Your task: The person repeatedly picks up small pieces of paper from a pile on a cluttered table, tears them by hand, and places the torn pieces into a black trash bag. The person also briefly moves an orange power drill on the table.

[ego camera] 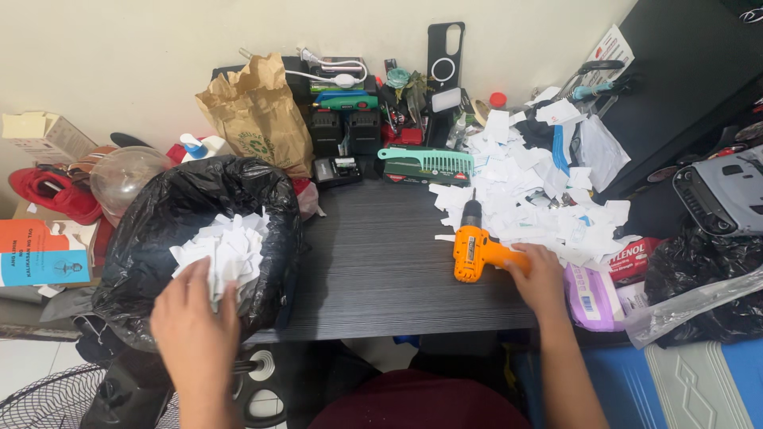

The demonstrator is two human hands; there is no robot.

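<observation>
My left hand (195, 326) is over the mouth of a bin lined with a black plastic bag (151, 238), fingers spread and touching the white paper scraps (226, 250) piled inside. My right hand (540, 278) rests on the dark table (373, 262) and grips the handle of an orange cordless drill (470, 250) lying on its side. Just beyond the drill spreads a large heap of torn white paper (517, 191).
A brown paper bag (258, 115), a teal comb (425, 161), battery packs and chargers line the back wall. A purple packet (592, 294) and a black bag (699, 278) sit right. A fan grille (48, 401) stands on the floor at left.
</observation>
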